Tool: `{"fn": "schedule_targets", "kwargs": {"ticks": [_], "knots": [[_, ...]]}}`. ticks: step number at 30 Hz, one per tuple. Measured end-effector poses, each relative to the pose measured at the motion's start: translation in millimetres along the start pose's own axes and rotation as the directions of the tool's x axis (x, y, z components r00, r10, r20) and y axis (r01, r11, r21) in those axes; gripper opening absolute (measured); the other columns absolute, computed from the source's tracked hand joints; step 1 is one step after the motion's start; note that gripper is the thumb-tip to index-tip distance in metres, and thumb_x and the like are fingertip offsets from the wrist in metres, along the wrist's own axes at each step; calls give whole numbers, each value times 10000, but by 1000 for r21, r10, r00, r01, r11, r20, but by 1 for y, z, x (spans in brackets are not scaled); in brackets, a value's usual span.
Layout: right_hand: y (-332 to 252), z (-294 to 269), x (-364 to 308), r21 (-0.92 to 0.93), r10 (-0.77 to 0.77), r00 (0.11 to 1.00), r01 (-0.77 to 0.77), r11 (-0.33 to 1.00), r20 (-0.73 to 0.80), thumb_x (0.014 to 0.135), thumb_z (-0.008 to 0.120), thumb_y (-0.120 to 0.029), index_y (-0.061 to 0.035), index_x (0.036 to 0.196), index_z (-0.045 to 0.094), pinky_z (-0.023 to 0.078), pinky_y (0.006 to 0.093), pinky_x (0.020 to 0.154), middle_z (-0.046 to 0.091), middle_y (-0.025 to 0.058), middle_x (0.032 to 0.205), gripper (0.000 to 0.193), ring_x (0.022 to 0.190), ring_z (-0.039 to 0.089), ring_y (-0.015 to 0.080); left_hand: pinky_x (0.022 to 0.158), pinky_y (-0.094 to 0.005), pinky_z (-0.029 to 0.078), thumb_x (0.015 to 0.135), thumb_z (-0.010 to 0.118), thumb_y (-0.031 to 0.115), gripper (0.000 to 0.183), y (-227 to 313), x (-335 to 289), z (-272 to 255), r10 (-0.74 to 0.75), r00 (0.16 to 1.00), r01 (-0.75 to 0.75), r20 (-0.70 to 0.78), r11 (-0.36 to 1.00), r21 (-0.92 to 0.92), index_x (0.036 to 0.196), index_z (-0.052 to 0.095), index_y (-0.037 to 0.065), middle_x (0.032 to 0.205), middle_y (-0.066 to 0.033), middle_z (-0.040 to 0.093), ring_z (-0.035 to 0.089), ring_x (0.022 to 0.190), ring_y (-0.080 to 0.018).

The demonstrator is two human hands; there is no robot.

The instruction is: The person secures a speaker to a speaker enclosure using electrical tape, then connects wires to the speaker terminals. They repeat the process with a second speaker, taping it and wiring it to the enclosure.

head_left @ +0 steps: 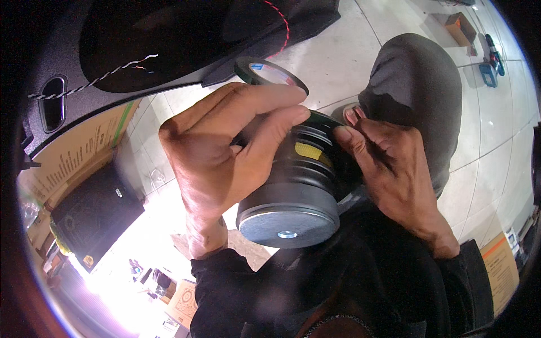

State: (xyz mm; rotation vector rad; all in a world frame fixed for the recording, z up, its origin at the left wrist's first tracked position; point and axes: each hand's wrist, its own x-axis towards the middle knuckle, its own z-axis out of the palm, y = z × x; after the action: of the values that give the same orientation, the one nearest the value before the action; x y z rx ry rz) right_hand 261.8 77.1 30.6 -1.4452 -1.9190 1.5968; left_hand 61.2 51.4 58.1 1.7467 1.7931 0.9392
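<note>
A round speaker driver (288,225) lies tilted in front of me, its silver magnet plate toward my body and a yellow patch showing on its side. My left hand (231,141) is closed, thumb and index finger drawn together beside a roll of black tape (245,72) with a pale core. Between my two thumbs runs a dark, shiny strip (320,121) that looks like the tape, along the driver's far edge. Thumb and bent fingers of my right hand (389,160) pinch at that strip's right end. My hands partly hide the driver's rim.
A black cabinet panel (186,73) with a twisted grey wire (107,78) and a red-black wire (286,25) is at the upper left. Cardboard boxes (84,149) stand below it. My grey-clad knee (417,84) is right of the driver, above the tiled floor (344,53).
</note>
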Motion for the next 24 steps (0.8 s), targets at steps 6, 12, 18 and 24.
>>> {"fn": "schedule_targets", "kwargs": {"ticks": [6, 12, 18, 24], "knots": [[-3, -7, -3, -36, -29, 999, 30, 999, 32, 988, 605, -94, 62, 1014, 653, 518, 339, 673, 696, 197, 871, 165, 733, 688, 226, 739, -279, 558, 712, 832, -54, 197, -1, -1, -3, 97, 994, -99, 43, 995, 31, 877, 759, 25, 836, -118, 753, 720, 788, -173], [3, -3, 2, -86, -211, 977, 210, 974, -14, 958, 619, -53, 69, 999, 656, 527, 359, 678, 701, 195, 875, 134, 733, 701, 268, 731, -291, 562, 702, 828, -58, 207, -1, -2, -2, 116, 993, -118, 34, 993, 31, 878, 754, 21, 835, -132, 751, 726, 778, -191], [0, -5, 7, -153, -246, 969, 246, 957, 20, 970, 641, -145, 60, 894, 681, 484, 331, 599, 668, 154, 740, 223, 642, 658, 217, 728, -300, 567, 708, 817, -62, 215, -4, -5, -3, 138, 990, -139, 21, 988, 61, 894, 751, 21, 834, -139, 750, 731, 778, -205], [-4, 1, 11, -136, -232, 971, 223, 965, -54, 982, 663, -285, 36, 801, 693, 401, 311, 488, 603, 105, 612, 369, 494, 541, 144, 728, -300, 568, 728, 794, -73, 207, -7, -4, -6, 140, 990, -141, 12, 989, 47, 906, 752, 25, 840, -136, 752, 732, 779, -206]]}}
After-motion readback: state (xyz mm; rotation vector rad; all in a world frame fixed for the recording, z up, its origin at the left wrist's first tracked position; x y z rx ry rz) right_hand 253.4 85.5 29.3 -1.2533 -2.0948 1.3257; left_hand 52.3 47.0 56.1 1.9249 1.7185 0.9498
